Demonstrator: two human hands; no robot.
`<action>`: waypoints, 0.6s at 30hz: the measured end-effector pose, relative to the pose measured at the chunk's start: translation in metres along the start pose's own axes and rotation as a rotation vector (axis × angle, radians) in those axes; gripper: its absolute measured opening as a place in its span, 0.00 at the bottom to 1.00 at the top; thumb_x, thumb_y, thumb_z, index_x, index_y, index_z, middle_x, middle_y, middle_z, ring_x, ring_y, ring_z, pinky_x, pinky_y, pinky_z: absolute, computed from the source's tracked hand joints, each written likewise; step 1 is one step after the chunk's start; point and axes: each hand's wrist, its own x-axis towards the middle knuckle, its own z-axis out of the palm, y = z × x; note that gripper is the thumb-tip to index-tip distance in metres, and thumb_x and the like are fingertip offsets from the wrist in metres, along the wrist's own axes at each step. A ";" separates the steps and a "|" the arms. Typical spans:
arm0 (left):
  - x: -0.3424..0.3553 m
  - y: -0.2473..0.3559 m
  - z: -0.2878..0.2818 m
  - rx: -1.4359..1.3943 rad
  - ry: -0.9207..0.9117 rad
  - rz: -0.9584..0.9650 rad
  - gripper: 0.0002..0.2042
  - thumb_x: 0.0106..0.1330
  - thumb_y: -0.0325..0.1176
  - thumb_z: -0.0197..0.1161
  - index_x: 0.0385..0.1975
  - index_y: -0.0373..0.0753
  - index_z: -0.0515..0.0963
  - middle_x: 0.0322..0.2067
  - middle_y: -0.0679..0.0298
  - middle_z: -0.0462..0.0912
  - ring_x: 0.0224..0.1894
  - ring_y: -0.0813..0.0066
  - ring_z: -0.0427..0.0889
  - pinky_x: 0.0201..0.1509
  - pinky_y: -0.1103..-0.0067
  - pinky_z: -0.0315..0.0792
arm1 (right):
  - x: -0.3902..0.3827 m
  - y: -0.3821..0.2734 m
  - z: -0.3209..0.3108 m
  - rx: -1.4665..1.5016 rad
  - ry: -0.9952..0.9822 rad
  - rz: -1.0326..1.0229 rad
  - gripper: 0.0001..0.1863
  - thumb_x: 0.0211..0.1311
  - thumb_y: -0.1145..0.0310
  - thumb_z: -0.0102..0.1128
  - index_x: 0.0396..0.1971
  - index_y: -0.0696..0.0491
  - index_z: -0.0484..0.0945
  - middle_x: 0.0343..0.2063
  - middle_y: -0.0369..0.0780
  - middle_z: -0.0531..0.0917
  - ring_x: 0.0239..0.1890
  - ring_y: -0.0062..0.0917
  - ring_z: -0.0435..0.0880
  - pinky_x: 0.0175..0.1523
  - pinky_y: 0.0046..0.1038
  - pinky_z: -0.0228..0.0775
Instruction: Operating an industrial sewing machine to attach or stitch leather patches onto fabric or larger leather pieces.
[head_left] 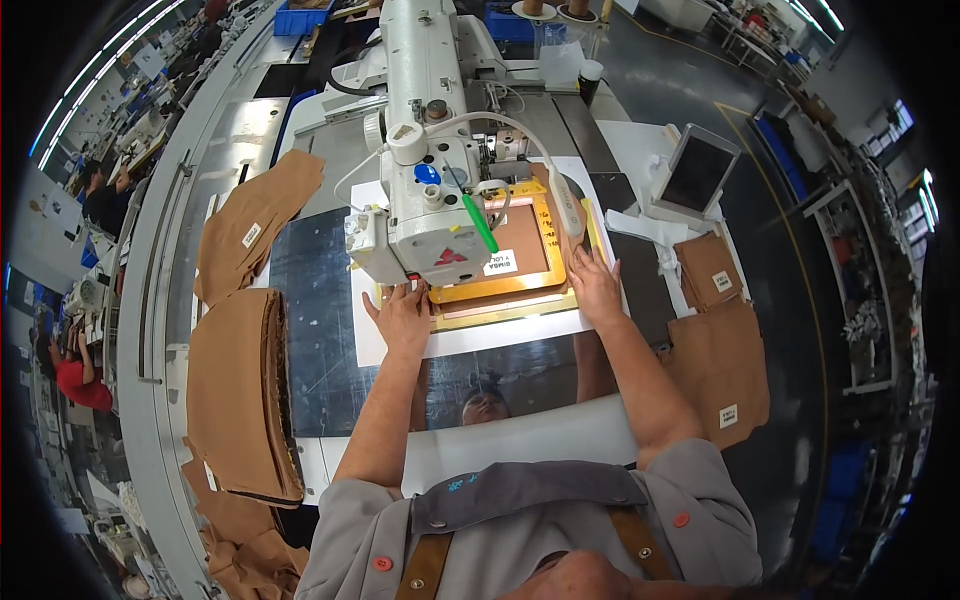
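Note:
A large white sewing machine head (430, 215) stands over a yellow rectangular clamp frame (490, 290). Inside the frame lies a brown fabric piece (522, 232) bearing a white label, partly hidden by the machine. Under it is a flat template with yellow edges (500, 318) on a white sheet (458, 343). My left hand (404, 318) rests flat by the near left corner of the frame, thumb spread and fingertips close under the machine head. On the right side, my right hand (596, 288) lies with fingers stretched out along the template's edge. Neither hand holds anything visible.
A thick stack of brown fabric pieces (235, 390) sits at the left, with another brown piece (255, 230) beyond it. Labelled brown pieces (720, 370) lie at the right, below a small screen (697, 170). A white lamp (566, 207) hangs near my right hand.

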 end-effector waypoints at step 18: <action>-0.205 -0.065 -0.089 -0.108 0.022 0.202 0.11 0.64 0.45 0.68 0.34 0.44 0.80 0.60 0.58 0.80 0.65 0.61 0.77 0.75 0.53 0.43 | -0.209 -0.003 -0.077 0.067 -0.174 0.131 0.33 0.75 0.50 0.51 0.65 0.64 0.72 0.70 0.50 0.71 0.75 0.36 0.65 0.79 0.58 0.36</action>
